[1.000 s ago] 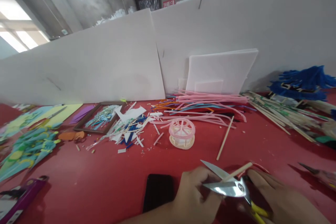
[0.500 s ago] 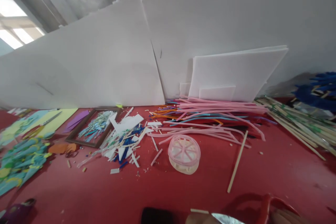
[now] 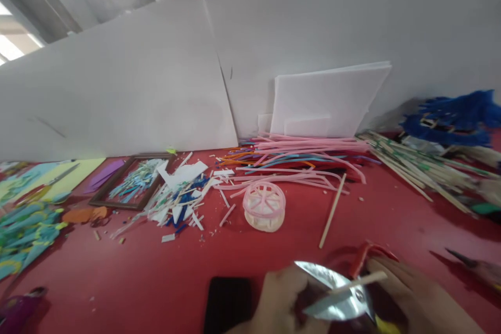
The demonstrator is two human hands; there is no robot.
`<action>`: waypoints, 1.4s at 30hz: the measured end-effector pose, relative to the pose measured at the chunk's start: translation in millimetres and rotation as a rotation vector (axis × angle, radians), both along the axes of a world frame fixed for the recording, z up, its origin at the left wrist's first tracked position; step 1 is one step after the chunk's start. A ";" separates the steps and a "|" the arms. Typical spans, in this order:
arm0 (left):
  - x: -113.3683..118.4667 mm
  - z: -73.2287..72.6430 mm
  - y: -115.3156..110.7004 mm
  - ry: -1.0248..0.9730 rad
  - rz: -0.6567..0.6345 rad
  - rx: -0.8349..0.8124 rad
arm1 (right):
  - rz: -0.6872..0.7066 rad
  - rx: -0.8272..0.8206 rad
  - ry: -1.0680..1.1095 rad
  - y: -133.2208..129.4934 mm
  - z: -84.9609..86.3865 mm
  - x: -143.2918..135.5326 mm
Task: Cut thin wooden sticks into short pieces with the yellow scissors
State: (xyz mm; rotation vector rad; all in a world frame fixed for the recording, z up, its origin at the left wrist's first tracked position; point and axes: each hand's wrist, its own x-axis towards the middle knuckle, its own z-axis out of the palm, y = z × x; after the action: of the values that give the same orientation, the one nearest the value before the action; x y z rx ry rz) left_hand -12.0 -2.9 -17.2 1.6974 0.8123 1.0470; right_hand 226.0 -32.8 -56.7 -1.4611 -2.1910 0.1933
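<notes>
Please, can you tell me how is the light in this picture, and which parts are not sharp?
In the head view, the window at upper left is washed out to white; the scissors show bright glare on their blades; the left hand and right hand look soft; the pointed tool casts a dark shadow on the red table.

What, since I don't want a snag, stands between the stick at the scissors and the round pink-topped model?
Nearest the stick, the scissors' upper blade and the left hand at its tip; beyond them, towards the model, only bare red tabletop shows.
</notes>
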 end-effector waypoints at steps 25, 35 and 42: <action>8.0 16.4 -4.3 -0.002 -0.013 0.071 | -0.095 -0.118 -0.126 -5.9 53.2 -17.5; 14.8 12.3 -4.7 -0.030 -0.075 -0.112 | -0.094 -0.117 -0.118 -10.4 43.1 -7.6; 12.8 15.8 -2.8 -0.007 -0.057 -0.048 | -0.119 -0.115 -0.190 -13.0 36.5 -5.1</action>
State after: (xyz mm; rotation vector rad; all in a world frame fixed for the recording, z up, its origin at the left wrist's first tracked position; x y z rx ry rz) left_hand 0.8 -5.6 -1.3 1.6661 0.7748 0.9868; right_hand 220.9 -45.8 -20.3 -1.7315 -2.2633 0.1466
